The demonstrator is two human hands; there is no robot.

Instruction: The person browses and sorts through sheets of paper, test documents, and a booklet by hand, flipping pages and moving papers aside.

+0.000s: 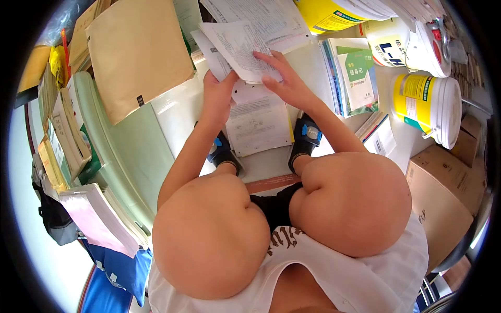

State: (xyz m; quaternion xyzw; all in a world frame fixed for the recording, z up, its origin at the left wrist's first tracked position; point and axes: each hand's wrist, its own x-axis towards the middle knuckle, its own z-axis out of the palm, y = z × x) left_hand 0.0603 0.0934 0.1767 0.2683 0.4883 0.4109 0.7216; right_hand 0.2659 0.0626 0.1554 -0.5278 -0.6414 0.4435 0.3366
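Observation:
Printed sheets (pixel 237 48) are held between my two hands at the top middle. My left hand (pixel 219 94) grips their lower left edge, thumb on top. My right hand (pixel 279 75) lies at their right edge, with its fingers apart and the index finger on the paper. Below them, a stack of printed pages (pixel 258 125) lies on the floor between my feet. More printed sheets (pixel 276 23) lie behind the held ones.
A large brown envelope (pixel 138 57) lies at upper left. Booklets (pixel 360 78), a yellow-and-white bucket (pixel 417 101) and a cardboard box (pixel 438 182) stand at right. Books (pixel 68 130) and a pink-covered stack (pixel 99 219) line the left.

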